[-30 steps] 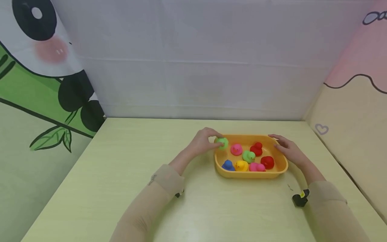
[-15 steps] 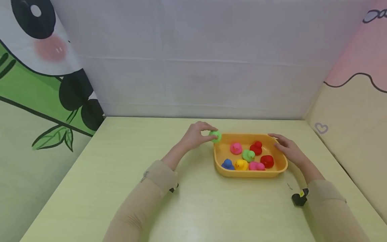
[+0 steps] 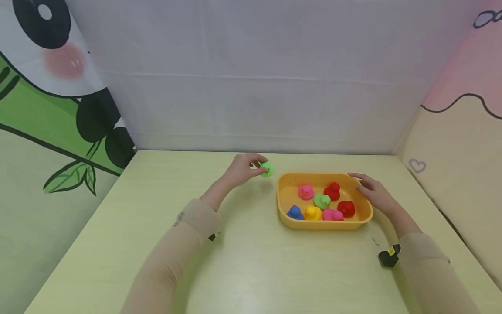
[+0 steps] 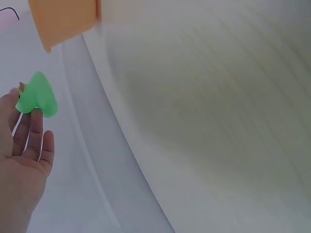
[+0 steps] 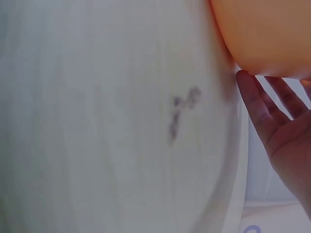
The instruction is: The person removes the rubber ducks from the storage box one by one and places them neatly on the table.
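In the head view my left hand (image 3: 242,170) pinches a light green rubber duck (image 3: 267,169) between thumb and fingertips. The duck is held above the table, just left of a yellow-orange tray (image 3: 325,225). In the left wrist view the green duck (image 4: 38,94) has its orange beak near the thumb, and the ring and little fingers hang free. My right hand (image 3: 374,192) rests at the tray's right end. Seen from the right wrist, the fairly straight fingers (image 5: 260,104) touch the tray's outer wall (image 5: 267,39); the thumb is mostly out of frame.
Inside the tray lie a blue duck (image 3: 295,213), a yellow duck (image 3: 312,213), another green duck (image 3: 322,201), two pink ducks and two red ducks. A small dark mark (image 3: 375,241) is on the pale table (image 3: 251,270). Cloth-covered walls (image 3: 251,113) stand behind and beside it.
My left hand has carried the green duck from over the tray's left end out to the left and slightly farther back. The right hand and the tray stay in place.
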Motion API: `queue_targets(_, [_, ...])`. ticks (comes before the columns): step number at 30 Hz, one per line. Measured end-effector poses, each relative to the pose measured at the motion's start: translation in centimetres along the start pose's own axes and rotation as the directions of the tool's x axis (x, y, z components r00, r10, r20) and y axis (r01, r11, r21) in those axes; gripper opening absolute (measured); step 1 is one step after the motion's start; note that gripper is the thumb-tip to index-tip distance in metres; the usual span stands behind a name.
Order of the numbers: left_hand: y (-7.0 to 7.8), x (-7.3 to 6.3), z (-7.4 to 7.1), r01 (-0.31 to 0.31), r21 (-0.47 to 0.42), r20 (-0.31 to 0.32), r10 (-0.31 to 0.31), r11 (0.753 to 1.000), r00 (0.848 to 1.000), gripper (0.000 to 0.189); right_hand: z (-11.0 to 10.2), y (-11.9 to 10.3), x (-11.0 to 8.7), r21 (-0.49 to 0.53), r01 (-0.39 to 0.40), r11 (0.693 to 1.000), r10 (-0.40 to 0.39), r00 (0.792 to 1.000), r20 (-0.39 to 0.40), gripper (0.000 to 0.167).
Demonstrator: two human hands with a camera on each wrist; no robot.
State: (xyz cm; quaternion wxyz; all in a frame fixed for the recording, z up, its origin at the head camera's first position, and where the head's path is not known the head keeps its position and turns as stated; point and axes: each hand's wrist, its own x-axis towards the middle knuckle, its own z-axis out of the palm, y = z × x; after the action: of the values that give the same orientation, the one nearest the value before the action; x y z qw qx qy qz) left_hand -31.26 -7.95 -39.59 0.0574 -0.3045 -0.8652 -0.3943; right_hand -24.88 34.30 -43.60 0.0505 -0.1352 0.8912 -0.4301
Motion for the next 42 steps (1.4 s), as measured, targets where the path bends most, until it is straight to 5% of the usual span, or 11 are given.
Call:
queue_targets(12, [-2.8, 2.5, 0.1, 0.043, 0.051, 0.025, -0.045, 0.998, 0.999, 0.026, -1.2, 1.8, 2.5, 0.003, 0.014, 1.000, -0.015, 1.000, 0.027, 0.046])
queue_targets(20, [-4.6, 2.8, 0.8, 0.040, 0.094, 0.061, -0.046, 0.995, 0.997, 0.028, -1.2, 1.8, 2.1, 0.011, 0.029, 1.000, -0.030, 0.999, 0.023, 0.046])
queue_targets(28, [-6.0, 2.8, 1.3, 0.116, 0.139, 0.073, -0.127, 0.983, 0.989, 0.030, -1.1, 2.1, 2.3, -0.025, 0.030, 0.999, -0.030, 0.999, 0.011, 0.045])
queue_targets(42, [-6.9, 3.0, 2.2, 0.174, 0.123, 0.071, -0.184, 0.977, 0.980, 0.032, -1.0, 1.9, 2.0, 0.029, -0.008, 1.000, 0.008, 1.000, -0.010, 0.047])
